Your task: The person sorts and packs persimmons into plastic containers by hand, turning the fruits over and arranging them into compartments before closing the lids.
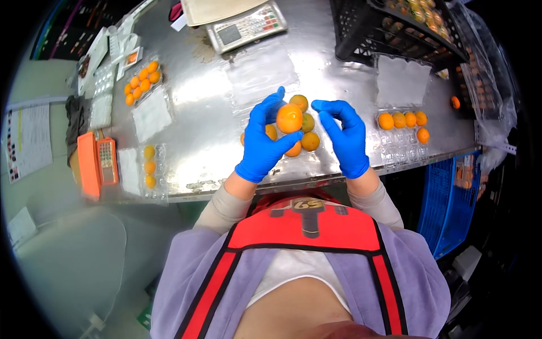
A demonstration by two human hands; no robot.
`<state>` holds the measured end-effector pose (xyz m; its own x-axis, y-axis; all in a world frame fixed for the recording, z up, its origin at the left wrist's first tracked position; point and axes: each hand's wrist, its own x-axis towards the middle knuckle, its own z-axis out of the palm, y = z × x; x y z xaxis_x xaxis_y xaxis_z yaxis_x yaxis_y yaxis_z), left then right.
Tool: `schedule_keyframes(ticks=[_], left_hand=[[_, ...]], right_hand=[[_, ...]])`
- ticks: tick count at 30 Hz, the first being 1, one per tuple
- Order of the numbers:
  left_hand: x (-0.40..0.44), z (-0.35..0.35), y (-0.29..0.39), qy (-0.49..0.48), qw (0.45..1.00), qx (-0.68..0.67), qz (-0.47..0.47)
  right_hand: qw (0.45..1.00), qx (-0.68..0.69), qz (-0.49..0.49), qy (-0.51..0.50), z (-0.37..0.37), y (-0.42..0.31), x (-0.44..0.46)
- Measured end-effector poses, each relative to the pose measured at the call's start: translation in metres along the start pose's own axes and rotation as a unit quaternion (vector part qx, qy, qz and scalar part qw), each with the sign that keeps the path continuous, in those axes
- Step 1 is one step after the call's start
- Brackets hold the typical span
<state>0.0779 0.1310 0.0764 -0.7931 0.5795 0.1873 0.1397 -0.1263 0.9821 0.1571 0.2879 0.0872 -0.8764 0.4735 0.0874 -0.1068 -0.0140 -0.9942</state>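
Note:
My left hand (265, 135), in a blue glove, grips an orange mandarin (289, 118) between thumb and fingers, raised above the other fruit. Just right of it, my right hand (345, 135), also blue-gloved, is bent with thumb and forefinger tips nearly together. Whether something small sits between those tips I cannot make out. Below the hands lie several more mandarins, one greenish mandarin (307, 122) among them, partly covered by my left hand. A clear plastic tray lid (262, 73) extends behind them on the steel table (197, 113).
A scale (248, 25) and a black crate (389, 34) of fruit stand at the back. Clear trays hold mandarins at left (142, 83), near left (149, 166) and right (403, 120). An orange-cased calculator (107, 161) lies at the left edge. A blue crate (449, 203) stands below right.

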Motion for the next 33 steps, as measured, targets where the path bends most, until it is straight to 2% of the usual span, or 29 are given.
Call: schedule_keyframes(ticks=[2, 3, 7, 8, 9, 10, 12, 16, 20, 23, 26, 28, 33], left_hand=[[0.003, 0.006, 0.002, 0.010, 0.995, 0.097, 0.017], [0.005, 0.011, -0.001, 0.010, 0.993, 0.117, 0.028], [0.012, 0.027, -0.002, -0.085, 0.993, 0.079, -0.015], [0.014, 0.033, -0.002, -0.108, 0.989, -0.065, -0.072], [0.016, 0.038, -0.003, -0.128, 0.961, -0.206, -0.129], [0.018, 0.041, -0.006, -0.137, 0.960, -0.206, -0.133], [0.022, 0.045, -0.009, -0.206, 0.935, -0.244, -0.153], [0.028, 0.064, 0.001, -0.244, 0.932, -0.198, -0.181], [0.030, 0.075, -0.006, -0.265, 0.936, -0.166, -0.165], [0.032, 0.085, -0.003, -0.270, 0.931, -0.158, -0.190], [0.033, 0.091, -0.012, -0.282, 0.921, -0.193, -0.186], [0.035, 0.093, -0.017, -0.290, 0.910, -0.219, -0.200], [0.041, 0.096, -0.013, -0.294, 0.905, -0.220, -0.215]], right_hand=[[0.992, -0.087, -0.093, -0.006, -0.002, -0.002, -0.009], [0.987, -0.119, -0.109, -0.004, -0.001, -0.002, -0.012], [0.969, -0.194, -0.151, 0.017, -0.012, -0.001, -0.021], [0.983, -0.143, -0.111, 0.014, -0.018, -0.001, -0.024], [0.993, -0.089, -0.073, 0.011, -0.023, 0.000, -0.027], [0.993, -0.090, -0.072, 0.020, -0.030, 0.002, -0.029], [0.997, 0.048, 0.055, -0.009, -0.045, 0.004, -0.036], [0.999, 0.025, 0.030, 0.036, -0.059, 0.004, -0.048], [0.994, 0.031, 0.041, 0.094, -0.063, 0.004, -0.058], [0.985, 0.087, 0.031, 0.144, -0.068, 0.006, -0.063], [0.972, 0.151, 0.066, 0.168, -0.080, 0.007, -0.064], [0.953, 0.197, 0.130, 0.187, -0.084, 0.006, -0.063], [0.959, 0.184, 0.138, 0.164, -0.089, -0.002, -0.062]])
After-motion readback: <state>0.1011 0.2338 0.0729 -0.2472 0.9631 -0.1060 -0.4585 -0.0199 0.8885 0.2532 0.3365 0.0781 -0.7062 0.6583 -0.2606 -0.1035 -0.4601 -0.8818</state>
